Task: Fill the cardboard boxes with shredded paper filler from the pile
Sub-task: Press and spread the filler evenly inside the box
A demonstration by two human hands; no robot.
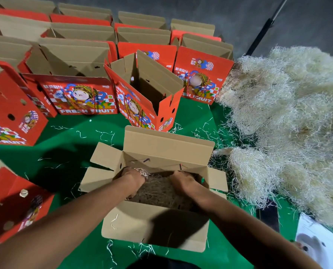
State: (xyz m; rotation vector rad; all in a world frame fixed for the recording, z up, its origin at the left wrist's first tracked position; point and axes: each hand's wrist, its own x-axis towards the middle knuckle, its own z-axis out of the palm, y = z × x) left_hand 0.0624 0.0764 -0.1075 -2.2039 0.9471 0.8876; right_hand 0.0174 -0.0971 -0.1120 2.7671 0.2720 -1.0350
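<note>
- My left hand and my right hand are both down inside the open box at 6 o'clock on the green table.
- Both hands are on the shredded paper in the box. I think they are there to push it flat so it fills the bottom.
- My left hand looks curled around a small white tuft by the far wall. My right hand's fingers are hidden in the paper, so I cannot tell if they are gripping or just pressing.
- The box's four flaps are folded out wide. That keeps the top open so my arms fit in.
- The big pile of paper sits at 3 o'clock, just beside the box. That is handy, because I only need a short reach to grab more.
- A tall red box stands open at 12 o'clock, turned a little. It looks empty inside, so I guess it is next.
- Many more red boxes stand in rows from 10 o'clock to 1 o'clock with their tops open, ready for filling.
- Little bits of paper lie all over the table near the pile.
- The box at 6 o'clock looks partly full. I think it needs another handful.
</note>
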